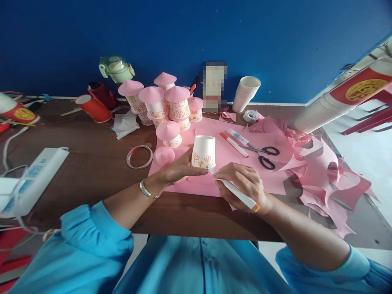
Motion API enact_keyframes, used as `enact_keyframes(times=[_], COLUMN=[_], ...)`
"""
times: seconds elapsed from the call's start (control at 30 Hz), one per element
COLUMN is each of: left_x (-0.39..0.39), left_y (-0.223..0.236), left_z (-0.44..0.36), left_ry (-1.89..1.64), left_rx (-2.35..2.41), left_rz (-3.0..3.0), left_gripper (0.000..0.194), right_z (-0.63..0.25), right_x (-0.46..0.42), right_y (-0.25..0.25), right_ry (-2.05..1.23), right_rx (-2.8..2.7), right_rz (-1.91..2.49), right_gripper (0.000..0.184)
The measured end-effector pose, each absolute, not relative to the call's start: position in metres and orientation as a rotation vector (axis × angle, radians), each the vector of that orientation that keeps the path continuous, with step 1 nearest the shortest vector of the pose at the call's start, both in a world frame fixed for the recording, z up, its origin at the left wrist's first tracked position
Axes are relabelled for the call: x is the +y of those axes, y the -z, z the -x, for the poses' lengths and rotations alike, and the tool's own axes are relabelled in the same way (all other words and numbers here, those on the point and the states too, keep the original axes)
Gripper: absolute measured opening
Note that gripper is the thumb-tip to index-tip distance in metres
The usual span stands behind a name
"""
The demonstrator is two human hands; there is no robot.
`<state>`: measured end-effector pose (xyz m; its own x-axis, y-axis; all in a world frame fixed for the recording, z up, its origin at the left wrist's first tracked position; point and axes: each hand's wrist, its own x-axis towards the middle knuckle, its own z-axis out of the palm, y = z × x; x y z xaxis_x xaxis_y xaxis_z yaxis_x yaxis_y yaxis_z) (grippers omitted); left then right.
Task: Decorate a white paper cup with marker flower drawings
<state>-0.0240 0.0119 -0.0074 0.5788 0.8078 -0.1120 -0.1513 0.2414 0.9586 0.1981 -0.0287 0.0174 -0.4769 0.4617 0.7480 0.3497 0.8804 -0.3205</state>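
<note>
My left hand is wrapped round a white paper cup, holding it upside down above pink paper. Orange and yellow flowers are drawn in a band near the cup's lower edge. In my right hand is a white marker with an orange end, its tip at the bottom of the drawn band. Just beyond the cup stand several decorated paper cups with pink cone roofs. A pink paper cone lies beside my left hand.
Black-handled scissors, a second marker and pink paper scraps lie to the right. Stacked white cups stand near the blue wall. A tape roll and a power strip are on the left.
</note>
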Motion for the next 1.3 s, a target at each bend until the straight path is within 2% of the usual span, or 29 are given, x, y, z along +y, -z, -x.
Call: enact_keyframes(times=[0.53,1.0,1.17,1.3], left_x=[0.013,0.012,0.014,0.016], left_y=[0.024,0.012,0.01,0.015], left_z=[0.026,0.025,0.026,0.025], left_ry=[-0.76,-0.723,-0.78,-0.826], left_rx=[0.693,0.704,0.594,0.522], left_rz=[-1.175,-1.112,-1.069,-1.035], left_gripper=[0.068,0.061,0.049,0.048], right_z=[-0.198,-0.201,-0.203,-0.203], right_x=[-0.027,-0.028,-0.028,-0.026], right_y=[-0.016,-0.017,-0.015,-0.014], right_ry=[-0.157,-0.165,-0.119,-0.075], right_rx=[-2.128,-2.073,-2.025,-1.982], right_rz=[0.586,0.534,0.587,0.641], right_gripper=[0.021,0.029,0.028,0.03])
